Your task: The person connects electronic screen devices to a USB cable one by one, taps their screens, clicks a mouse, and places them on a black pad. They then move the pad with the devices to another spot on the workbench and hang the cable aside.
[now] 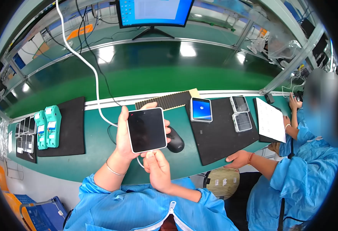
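My left hand [123, 133] is wrapped around a white-framed handheld touchscreen device [147, 131], holding it upright above the bench. Its screen is dark, with a small red light near the top left. At the device's bottom edge, my right hand [158, 168] is closed in a pinch. A white cable [97, 82] comes down from above, passes behind my left hand and reappears beside my right fingers. Those fingers hide the cable's end, so I cannot tell whether it is plugged in. Just right of the device lies a black computer mouse [175, 140].
A lit device [201, 110] and two clear-fronted cases [241, 121] lie on a black mat [223, 144]. Green holders [53, 127] stand left, beside several phone-like devices [25, 134]. A co-worker's hand [239, 159] is at the bench edge, near a paper sheet [271, 120]. A monitor [153, 13] stands behind.
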The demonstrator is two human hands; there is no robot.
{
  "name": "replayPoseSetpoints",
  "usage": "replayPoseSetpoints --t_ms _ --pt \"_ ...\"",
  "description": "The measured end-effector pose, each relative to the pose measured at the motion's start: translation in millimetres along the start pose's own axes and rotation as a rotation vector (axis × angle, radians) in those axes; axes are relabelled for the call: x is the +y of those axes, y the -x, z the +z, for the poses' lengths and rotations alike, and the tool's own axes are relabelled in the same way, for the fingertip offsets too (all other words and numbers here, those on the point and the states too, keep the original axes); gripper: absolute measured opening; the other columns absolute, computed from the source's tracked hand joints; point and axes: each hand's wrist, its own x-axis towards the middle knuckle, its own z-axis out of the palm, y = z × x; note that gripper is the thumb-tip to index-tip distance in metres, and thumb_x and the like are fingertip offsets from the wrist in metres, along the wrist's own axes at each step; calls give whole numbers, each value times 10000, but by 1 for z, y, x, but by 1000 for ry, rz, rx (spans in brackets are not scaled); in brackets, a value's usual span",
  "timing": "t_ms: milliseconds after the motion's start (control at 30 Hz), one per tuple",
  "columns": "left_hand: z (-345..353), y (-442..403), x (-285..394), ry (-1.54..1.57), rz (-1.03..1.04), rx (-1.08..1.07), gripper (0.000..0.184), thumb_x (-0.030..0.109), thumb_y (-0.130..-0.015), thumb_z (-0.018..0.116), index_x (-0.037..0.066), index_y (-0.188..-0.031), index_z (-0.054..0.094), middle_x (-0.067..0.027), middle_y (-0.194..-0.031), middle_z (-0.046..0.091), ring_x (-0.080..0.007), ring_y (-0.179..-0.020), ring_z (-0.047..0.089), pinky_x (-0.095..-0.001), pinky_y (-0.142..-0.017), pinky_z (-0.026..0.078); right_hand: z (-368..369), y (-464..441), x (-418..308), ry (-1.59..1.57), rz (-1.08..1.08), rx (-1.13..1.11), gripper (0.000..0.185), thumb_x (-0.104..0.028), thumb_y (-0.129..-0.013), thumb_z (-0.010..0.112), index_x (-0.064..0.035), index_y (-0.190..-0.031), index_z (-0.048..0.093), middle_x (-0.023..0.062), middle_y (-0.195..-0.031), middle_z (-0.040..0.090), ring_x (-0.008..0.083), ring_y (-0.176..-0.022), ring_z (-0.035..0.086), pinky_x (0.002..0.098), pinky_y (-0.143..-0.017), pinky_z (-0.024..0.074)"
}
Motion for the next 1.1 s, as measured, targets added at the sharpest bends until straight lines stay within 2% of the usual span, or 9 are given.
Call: replayPoseSetpoints --t_ms 33,100,133,167,233,500,867,1033,1100 --pt "-1 0 0 -22 13 -2 759 693 -880 324 138 -1396 366 -332 -1157 541 -485 -1014 585 -664 -877 438 0 0 0 15 10 4 256 -204 -1026 381 11 -1020 519 -37 -622 363 38 -532 297 205 -492 255" --pt "9 1 -2 -88 34 8 785 697 -883 312 84 -1371 354 -294 -1099 563 -419 -984 608 -596 -830 508 0 1 1 24 -6 5 255 -208 -1025 386 8 -1022 520 -38 -625 368 37 -535 300 204 -495 261" --pt "11 1 -1 -97 38 10 780 696 -885 306 86 -1367 361 -292 -1096 566 -415 -982 610 -592 -828 511 -1 1 2 16 -4 -8 251 -205 -1025 388 7 -1023 520 -39 -627 369 36 -537 301 204 -496 264" --pt "9 1 -1 -95 33 3 780 696 -885 306 86 -1367 361 -292 -1096 566 -415 -982 610 -592 -828 511 -1 1 1 6 0 -21 246 -202 -1024 389 6 -1025 520 -39 -628 371 36 -540 303 205 -497 266" --pt "4 0 0 -33 13 -19 752 686 -891 303 127 -1390 370 -328 -1154 543 -489 -1017 584 -658 -855 458 0 1 -1 9 -2 -15 239 -197 -1023 393 5 -1027 521 -41 -632 376 33 -545 310 204 -500 271" --pt "2 1 -2 -62 15 41 767 695 -880 324 122 -1388 360 -313 -1131 555 -460 -985 605 -645 -844 472 3 0 6 73 -58 37 234 -196 -1020 406 3 -1006 530 -51 -621 376 22 -530 307 198 -481 258" --pt "5 -2 0 -93 63 117 755 684 -887 313 116 -1380 367 -301 -1092 577 -449 -956 618 -639 -815 491 5 -4 3 17 -6 94 247 -202 -1020 409 6 -964 528 -46 -587 356 25 -501 290 209 -459 237" --pt "7 -4 4 -38 17 105 755 671 -885 337 95 -1370 384 -315 -1108 569 -467 -963 609 -656 -840 470 8 -4 2 -12 33 82 266 -226 -1020 411 5 -959 528 -44 -584 358 29 -496 286 211 -458 232" --pt "7 -3 5 -75 7 56 764 673 -876 367 86 -1365 389 -318 -1116 565 -456 -980 607 -642 -845 474 9 -4 0 -36 -18 95 268 -234 -1016 422 5 -953 526 -42 -581 360 29 -489 281 212 -450 227"
